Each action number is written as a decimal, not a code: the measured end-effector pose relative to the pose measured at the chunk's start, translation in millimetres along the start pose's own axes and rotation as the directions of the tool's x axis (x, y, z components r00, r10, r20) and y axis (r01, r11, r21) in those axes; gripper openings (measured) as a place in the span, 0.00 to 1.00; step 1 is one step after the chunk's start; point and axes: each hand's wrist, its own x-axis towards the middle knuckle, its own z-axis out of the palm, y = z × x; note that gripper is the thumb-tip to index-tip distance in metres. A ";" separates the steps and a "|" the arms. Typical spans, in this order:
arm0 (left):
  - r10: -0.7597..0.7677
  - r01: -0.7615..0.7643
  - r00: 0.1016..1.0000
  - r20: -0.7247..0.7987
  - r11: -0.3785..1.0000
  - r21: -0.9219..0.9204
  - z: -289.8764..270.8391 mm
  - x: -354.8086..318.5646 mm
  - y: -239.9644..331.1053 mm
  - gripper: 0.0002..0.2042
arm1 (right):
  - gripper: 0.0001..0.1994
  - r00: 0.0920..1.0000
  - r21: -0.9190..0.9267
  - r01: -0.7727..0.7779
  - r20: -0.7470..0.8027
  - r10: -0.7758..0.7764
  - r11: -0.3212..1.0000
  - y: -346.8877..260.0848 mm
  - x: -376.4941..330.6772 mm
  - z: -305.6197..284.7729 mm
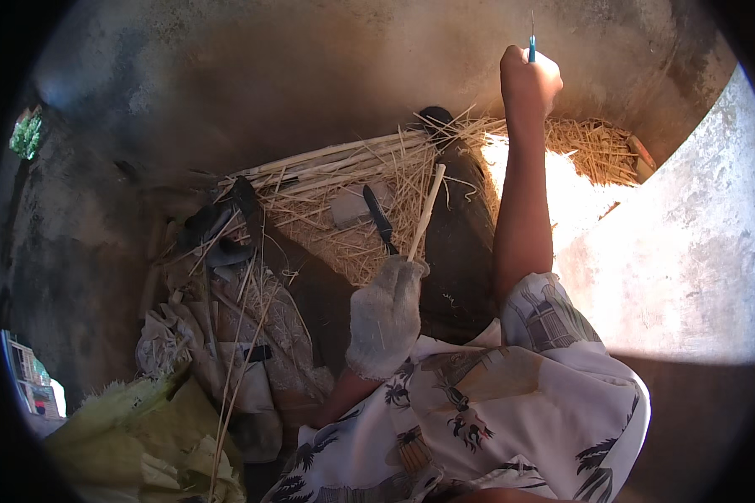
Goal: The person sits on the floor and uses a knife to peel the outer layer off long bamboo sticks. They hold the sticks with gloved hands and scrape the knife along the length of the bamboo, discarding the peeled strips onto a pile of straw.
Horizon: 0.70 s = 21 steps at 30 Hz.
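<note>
My left hand (386, 310), in a pale knitted glove, is closed around a pale stripped stick (429, 210) that points up and away. A dark-bladed knife (379, 220) shows just beyond the glove. Whether it lies on the ground or is tucked under the fingers, I cannot tell. With the arm stretched far forward, my right hand (532, 84) is raised near the wall. It is closed around a slim tool with a blue handle (532, 50), from which a thin metal spike points up. The fingers hide most of that handle.
Long pale stalks and loose straw (335, 163) cover the ground along the stained wall (310, 67). A flat grey block (352, 205) sits among them. Crumpled sacks (143, 427) and cloth lie at the left. Bright sunlight falls on the floor at the right.
</note>
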 end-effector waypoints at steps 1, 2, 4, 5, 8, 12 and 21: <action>-0.025 0.025 1.000 0.017 1.000 0.007 -7.5 6.5 -8.6 0.07 | 0.13 0.999 0.107 0.028 0.039 -0.032 0.994 -4.6 -5.3 -8.4; -0.007 0.008 0.999 0.041 1.000 -0.024 -23.9 21.1 -5.2 0.07 | 0.12 0.980 0.265 0.090 0.150 -0.133 0.960 -0.5 -25.2 -4.5; -0.174 0.197 0.979 0.104 0.939 -0.283 -31.1 25.1 -3.0 0.07 | 0.09 0.893 0.382 0.281 0.233 -0.386 0.880 0.6 -83.4 -3.5; -0.240 0.270 0.963 0.124 0.887 -0.375 -32.0 28.3 -2.1 0.07 | 0.08 0.821 0.342 0.439 0.223 -0.526 0.831 -6.2 -109.7 -6.2; -0.436 0.448 0.885 0.163 0.700 -0.557 -34.8 33.7 6.1 0.08 | 0.06 0.746 0.390 0.472 0.301 -0.594 0.791 -12.9 -141.9 -15.1; -0.305 0.310 0.949 0.076 0.865 -0.394 -43.5 38.6 16.6 0.08 | 0.07 0.727 0.351 0.523 0.292 -0.621 0.777 -10.8 -138.1 -14.8; -0.170 0.250 0.960 0.221 0.874 -0.416 -25.0 16.9 11.3 0.04 | 0.13 0.913 -0.090 0.382 -0.117 -0.391 0.920 -20.5 -17.4 7.9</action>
